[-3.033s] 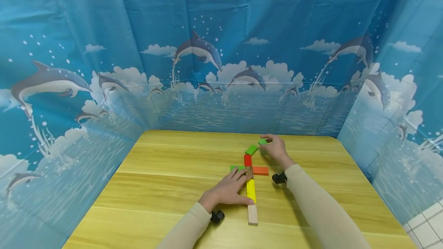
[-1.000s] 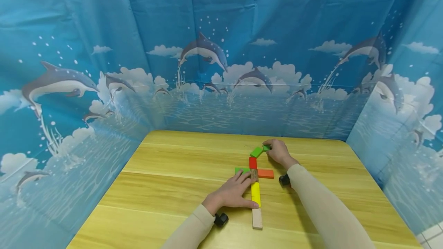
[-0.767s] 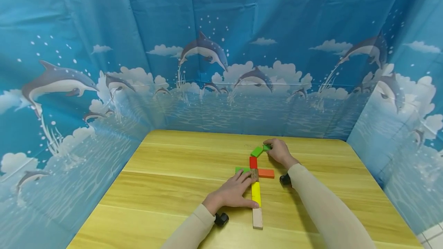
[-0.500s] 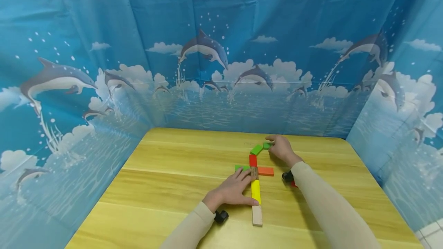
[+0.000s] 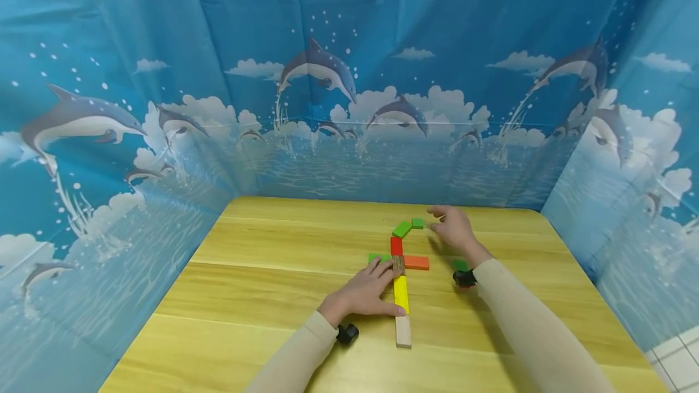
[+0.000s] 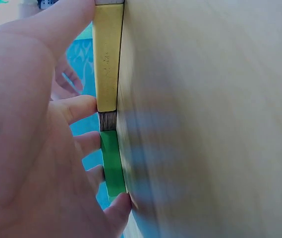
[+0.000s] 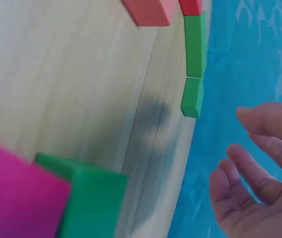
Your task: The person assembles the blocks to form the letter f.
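Observation:
Flat wooden blocks form a cross-like line on the table. My left hand (image 5: 361, 293) lies spread on its left side: the thumb is at the joint of the yellow block (image 5: 401, 295) and the pale block (image 5: 403, 332), and fingertips touch the brown block (image 5: 399, 264) and left green block (image 6: 112, 158). Beyond the brown block come a red block (image 5: 396, 245), a slanted green block (image 5: 402, 229) and a small green block (image 5: 417, 223). My right hand (image 5: 457, 230) hovers just right of the small green block, fingers apart, holding nothing.
An orange block (image 5: 417, 262) extends right from the brown block. Under my right wrist stand another green block (image 7: 95, 198) and a magenta-red block (image 7: 19, 193), partly hidden in the head view. A dolphin-print curtain (image 5: 327, 162) rises behind the wooden table (image 5: 246, 296).
My right hand brought the small green block up to the slanted green one, let go and drew back to the right. The left hand has stayed on the blocks.

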Demonstrator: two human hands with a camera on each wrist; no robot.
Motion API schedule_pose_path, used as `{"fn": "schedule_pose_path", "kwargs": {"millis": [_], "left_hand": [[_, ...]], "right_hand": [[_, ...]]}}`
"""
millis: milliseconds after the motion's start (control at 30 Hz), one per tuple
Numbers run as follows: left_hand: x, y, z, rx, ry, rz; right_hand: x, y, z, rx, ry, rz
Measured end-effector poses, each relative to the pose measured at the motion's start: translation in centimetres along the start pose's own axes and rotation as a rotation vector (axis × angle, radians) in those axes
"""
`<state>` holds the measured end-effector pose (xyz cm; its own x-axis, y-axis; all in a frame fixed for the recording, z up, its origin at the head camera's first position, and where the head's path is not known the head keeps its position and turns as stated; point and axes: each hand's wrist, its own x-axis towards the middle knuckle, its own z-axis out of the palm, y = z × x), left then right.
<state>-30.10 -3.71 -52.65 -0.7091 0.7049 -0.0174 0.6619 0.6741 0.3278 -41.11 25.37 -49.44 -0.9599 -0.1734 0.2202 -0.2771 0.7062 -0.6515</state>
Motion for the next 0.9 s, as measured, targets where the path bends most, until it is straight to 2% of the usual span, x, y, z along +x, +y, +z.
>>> {"fn": "schedule_pose_path", "kwargs": {"millis": [200,633,900], "left_hand": [[0.0,0.3,0.1,-0.012,-0.006,-0.01],[-0.3,0.2,0.0,-0.028,0.002,0.002],[-0.4,0.4,-0.2,-0.021,-0.005,0.006]], "right_hand": [[-2.1,0.9,-0.7,0.038,0.006,0.028],[-6.9,1.6,-1.6,0.038,0.001,0.082],[-9.1,1.7,-1.8,0.039,-0.039,0.106]]}}
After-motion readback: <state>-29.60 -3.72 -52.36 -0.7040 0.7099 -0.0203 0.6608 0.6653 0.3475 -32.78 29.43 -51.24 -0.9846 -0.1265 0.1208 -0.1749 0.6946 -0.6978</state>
